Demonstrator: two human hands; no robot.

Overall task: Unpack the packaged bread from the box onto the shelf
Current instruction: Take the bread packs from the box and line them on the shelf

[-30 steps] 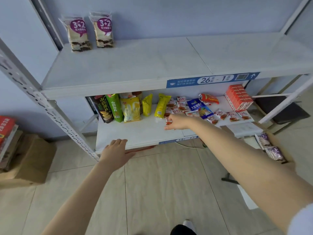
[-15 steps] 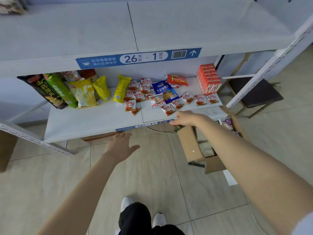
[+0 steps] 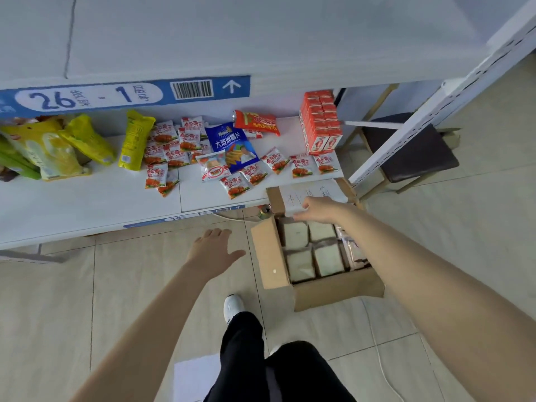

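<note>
An open cardboard box [image 3: 269, 256] stands on the floor at the right end of the white shelf [image 3: 87, 204]. Inside lie several pale packaged bread slices [image 3: 295, 235] in clear wrappers. My right hand [image 3: 317, 210] reaches over the box's far edge, fingers down, holding nothing that I can see. My left hand [image 3: 213, 248] hovers open above the floor, just left of the box, fingers spread. The lower shelf holds a scatter of small red-and-white snack packets [image 3: 174, 149].
Yellow and green chip bags [image 3: 58, 146] stand at the shelf's left, red cartons [image 3: 320, 123] at its right. A dark stool [image 3: 417, 152] sits behind the upright post [image 3: 435, 97]. A white cable [image 3: 380, 355] runs across the tiles. My legs and white shoe [image 3: 233, 307] are below.
My view has dropped from the shelves to the box on the floor. My right hand left the lower shelf and came down over the box. My left hand drifted right toward the box.
</note>
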